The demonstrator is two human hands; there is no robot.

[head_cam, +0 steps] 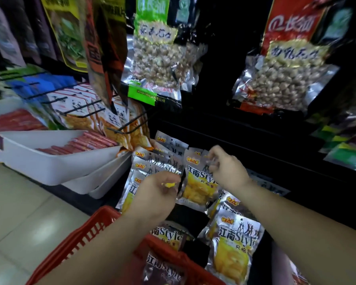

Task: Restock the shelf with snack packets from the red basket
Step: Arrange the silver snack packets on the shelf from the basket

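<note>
Head view, centre of frame. A silver snack packet (196,183) with a yellow window is held between both hands in front of the dark shelf (255,140). The right hand (228,170) lies at the packet's upper right, its fingertips drawn together and pinching the top edge. The left hand (159,190) lies at its left side, fingers curled onto the left edge – the exact contact is blurred.

The packet's long axis runs roughly top to bottom of the frame, leaning slightly. Its header with the orange logo points toward the top of the frame, its yellow end toward the bottom, and its printed face is turned to the camera.

Just left of it, a row of like packets (152,167) hangs overlapped. Below, in the lower left of the frame, the red basket (86,231) holds more packets (164,266); another packet (232,247) shows at lower centre-right – whether it hangs or rests cannot be told.

Upper frame: two peanut bags, one green-labelled (154,58), one red-labelled (286,75). Left: white trays (49,167) of red sticks.
</note>
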